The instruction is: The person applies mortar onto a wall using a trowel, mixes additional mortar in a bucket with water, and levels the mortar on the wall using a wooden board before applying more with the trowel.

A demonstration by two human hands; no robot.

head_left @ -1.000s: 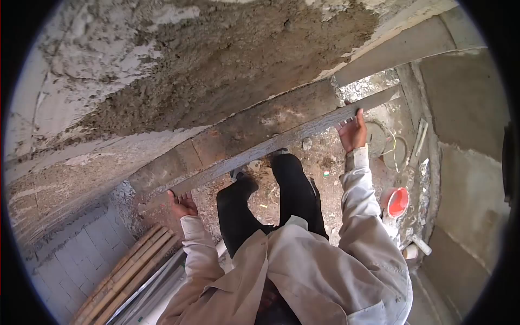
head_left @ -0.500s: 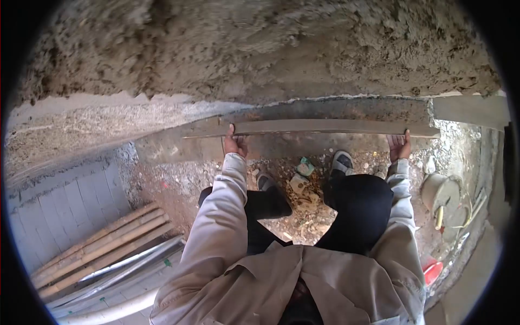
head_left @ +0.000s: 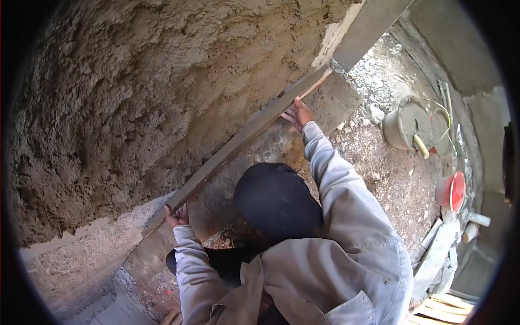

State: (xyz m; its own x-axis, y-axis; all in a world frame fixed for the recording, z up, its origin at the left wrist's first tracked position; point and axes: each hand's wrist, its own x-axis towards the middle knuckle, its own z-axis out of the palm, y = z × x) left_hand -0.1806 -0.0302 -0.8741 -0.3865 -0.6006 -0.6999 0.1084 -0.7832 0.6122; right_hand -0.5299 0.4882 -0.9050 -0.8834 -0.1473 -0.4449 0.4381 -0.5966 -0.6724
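Note:
A long, straight grey-brown screed board (head_left: pixel 230 150) runs diagonally along the foot of a wall covered in rough mortar (head_left: pixel 135 103). My left hand (head_left: pixel 177 216) grips the board near its lower left end. Farther up to the right, my right hand (head_left: pixel 299 114) holds it near the other end, thumb on top and fingers beneath. The board's far edge lies close against the wall base; whether it touches along its whole length I cannot tell. Below it lies a flat, stained sheet (head_left: pixel 338 100) on the ground.
At the right stands a mortar-crusted bucket (head_left: pixel 398 130) with a yellowish tool handle (head_left: pixel 421 146) at its rim. A red bucket (head_left: pixel 444 193) lies tilted nearer me, by pale board scraps (head_left: pixel 437 246). Gravel and rubble (head_left: pixel 374 179) cover the floor. My bent knee (head_left: pixel 276 200) is below the board.
My view has turned to the right and the wall now fills the upper left. The screed board, held level across before, now appears slanted and closer to the wall, still in both hands.

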